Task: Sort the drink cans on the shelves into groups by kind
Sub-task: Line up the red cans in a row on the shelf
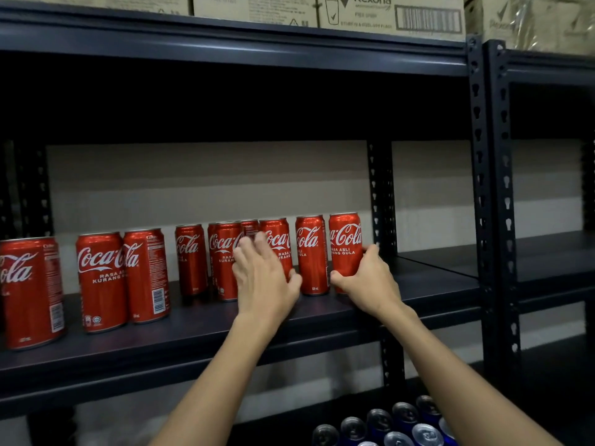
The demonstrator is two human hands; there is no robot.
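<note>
The red aluminium Coca-Cola cans [225, 262] stand in a loose row along the dark metal shelf [193, 320], and the step in hand looks like closing up that row at its 3 o'clock end. The right hand [370, 280] is wrapped low around the end red can [345, 243], thumb at the can's 9 o'clock side and fingers [370, 252] curled round its 3 o'clock side. The left hand [262, 278] is spread with fingers nearly straight against the front of the neighbouring cans, holding nothing that can be seen. To do this well, slide the end can toward 9 o'clock with its base flat on the shelf, keeping the grip low so the tall can does not tip. Let the left hand steady the middle cans so they do not topple as the gap closes. The blue cans with silver tops [399, 423] below at 5 o'clock seem to be a separate kind and should stay apart.
</note>
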